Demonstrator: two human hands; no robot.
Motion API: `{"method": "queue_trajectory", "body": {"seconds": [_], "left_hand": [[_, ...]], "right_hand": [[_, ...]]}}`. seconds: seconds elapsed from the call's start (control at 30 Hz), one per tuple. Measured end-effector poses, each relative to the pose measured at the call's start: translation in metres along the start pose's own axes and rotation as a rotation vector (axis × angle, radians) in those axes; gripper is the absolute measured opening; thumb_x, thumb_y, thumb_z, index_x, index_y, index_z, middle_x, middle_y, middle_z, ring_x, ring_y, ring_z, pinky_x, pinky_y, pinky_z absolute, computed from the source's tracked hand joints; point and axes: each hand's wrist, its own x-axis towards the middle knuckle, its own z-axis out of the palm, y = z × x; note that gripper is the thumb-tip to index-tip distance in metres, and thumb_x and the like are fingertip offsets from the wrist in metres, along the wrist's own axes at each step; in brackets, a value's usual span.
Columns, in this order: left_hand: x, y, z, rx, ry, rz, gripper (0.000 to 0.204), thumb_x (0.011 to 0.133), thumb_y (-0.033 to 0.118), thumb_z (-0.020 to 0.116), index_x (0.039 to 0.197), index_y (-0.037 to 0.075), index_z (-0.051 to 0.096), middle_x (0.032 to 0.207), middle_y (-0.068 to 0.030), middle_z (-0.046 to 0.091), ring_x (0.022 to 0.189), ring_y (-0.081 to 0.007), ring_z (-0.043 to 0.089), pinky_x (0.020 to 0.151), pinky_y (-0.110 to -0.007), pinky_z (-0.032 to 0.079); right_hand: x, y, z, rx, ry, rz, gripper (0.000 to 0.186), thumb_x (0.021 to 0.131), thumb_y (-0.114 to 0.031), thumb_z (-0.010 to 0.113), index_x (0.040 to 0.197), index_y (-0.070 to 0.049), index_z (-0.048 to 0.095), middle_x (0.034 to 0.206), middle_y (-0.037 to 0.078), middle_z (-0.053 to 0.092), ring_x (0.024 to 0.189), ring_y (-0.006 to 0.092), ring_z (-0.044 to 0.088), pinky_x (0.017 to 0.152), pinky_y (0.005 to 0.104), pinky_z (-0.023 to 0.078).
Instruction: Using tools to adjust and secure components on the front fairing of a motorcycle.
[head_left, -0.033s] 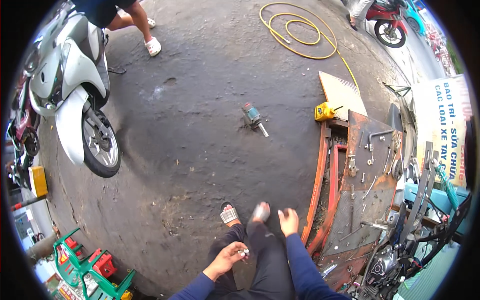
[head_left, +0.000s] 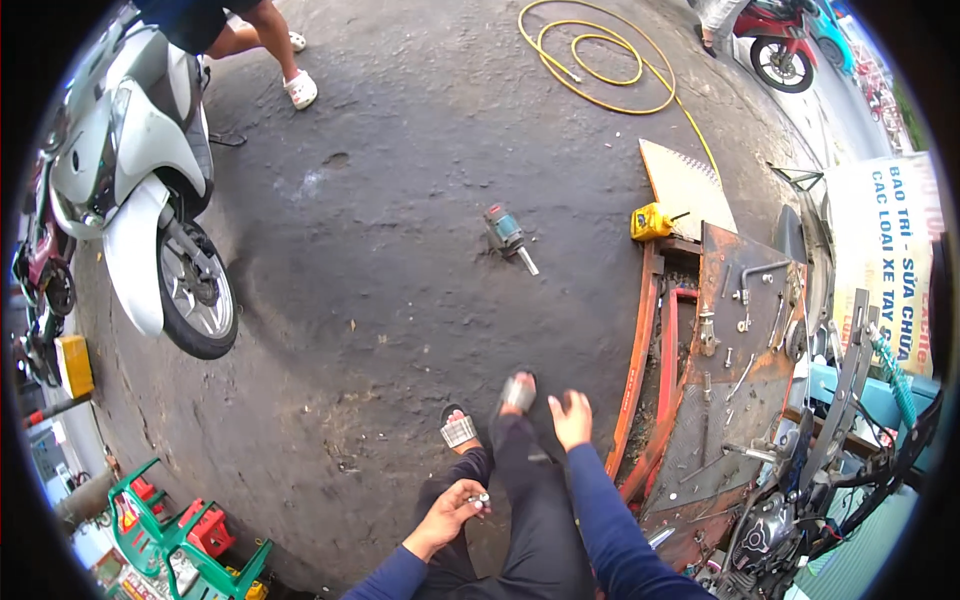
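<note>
In front of my lap, my left hand (head_left: 450,516) is closed in a pinch on a small shiny metal piece (head_left: 481,498), too small to name exactly. My right hand (head_left: 572,422) hangs over the ground beside my right foot, fingers apart and holding nothing. To its right stands an orange-framed work ramp (head_left: 720,400), its top scattered with wrenches, bolts and a bent-handled tool (head_left: 757,272). A teal-and-black power wrench (head_left: 508,232) lies on the ground ahead, well out of reach of both hands.
A silver scooter (head_left: 150,200) stands at the left, with a person's leg (head_left: 275,45) behind it. A yellow hose (head_left: 600,100) coils far ahead. A yellow bottle (head_left: 650,221) sits at the ramp's far end. Motorcycle engine parts (head_left: 762,535) crowd the lower right; green stools (head_left: 170,530) the lower left.
My right foot has stepped forward. My right hand has shifted slightly forward, its fingers spreading a little more. My left hand keeps its pinch on the small metal piece.
</note>
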Motion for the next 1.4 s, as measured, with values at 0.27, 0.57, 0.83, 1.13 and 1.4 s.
{"method": "queue_trajectory", "body": {"seconds": [0.27, 0.57, 0.83, 1.13, 1.4], "left_hand": [[0.132, 0.102, -0.027, -0.132, 0.165, -0.023, 0.013, 0.098, 0.015, 0.053, 0.089, 0.005, 0.05, 0.066, -0.0017, 0.046, 0.064, -0.0135, 0.049, 0.063, -0.028, 0.043], [0.147, 0.257, -0.022, -0.011, 0.29, 0.248, 0.023, 0.101, 0.021, 0.049, 0.105, 0.0, 0.058, 0.09, -0.0093, 0.065, 0.086, -0.0199, 0.064, 0.079, -0.033, 0.053], [0.011, 0.427, 0.097, 0.395, -0.288, 0.291, 0.028, 0.1, 0.024, 0.053, 0.105, -0.001, 0.062, 0.096, -0.0038, 0.067, 0.087, -0.0109, 0.062, 0.081, -0.027, 0.05], [-0.1, 0.518, 0.142, 0.201, -0.378, 0.11, 0.032, 0.099, 0.033, 0.053, 0.105, 0.002, 0.061, 0.095, -0.0054, 0.066, 0.085, -0.0131, 0.064, 0.078, -0.026, 0.053], [-0.116, 0.54, 0.12, 0.468, -0.341, 0.276, 0.04, 0.101, 0.034, 0.047, 0.105, -0.001, 0.064, 0.089, -0.0045, 0.069, 0.072, -0.009, 0.064, 0.067, -0.023, 0.052]], "right_hand": [[0.366, -0.122, 0.094, -0.148, -0.189, 0.083, 0.093, 0.064, -0.027, 0.086, 0.139, -0.008, 0.034, 0.124, 0.024, 0.054, 0.116, 0.0394, 0.054, 0.096, 0.0451, 0.047], [0.233, -0.253, -0.067, -0.142, -0.615, -0.441, 0.077, 0.069, -0.03, 0.077, 0.134, -0.009, 0.041, 0.117, 0.024, 0.054, 0.098, 0.0426, 0.061, 0.082, 0.0473, 0.052], [0.107, -0.466, -0.317, 0.16, -1.028, -0.875, 0.077, 0.069, -0.02, 0.078, 0.137, -0.006, 0.043, 0.118, 0.018, 0.059, 0.11, 0.0348, 0.056, 0.096, 0.0407, 0.043], [0.039, -0.577, -0.365, 0.052, -0.703, -1.047, 0.076, 0.062, -0.018, 0.082, 0.13, -0.012, 0.05, 0.112, 0.013, 0.06, 0.1, 0.0358, 0.06, 0.087, 0.0434, 0.049], [0.048, -0.579, -0.368, 0.436, -0.404, -0.945, 0.045, 0.076, -0.024, 0.074, 0.113, -0.001, 0.06, 0.113, 0.016, 0.057, 0.1, 0.0339, 0.059, 0.086, 0.0386, 0.05]]}}
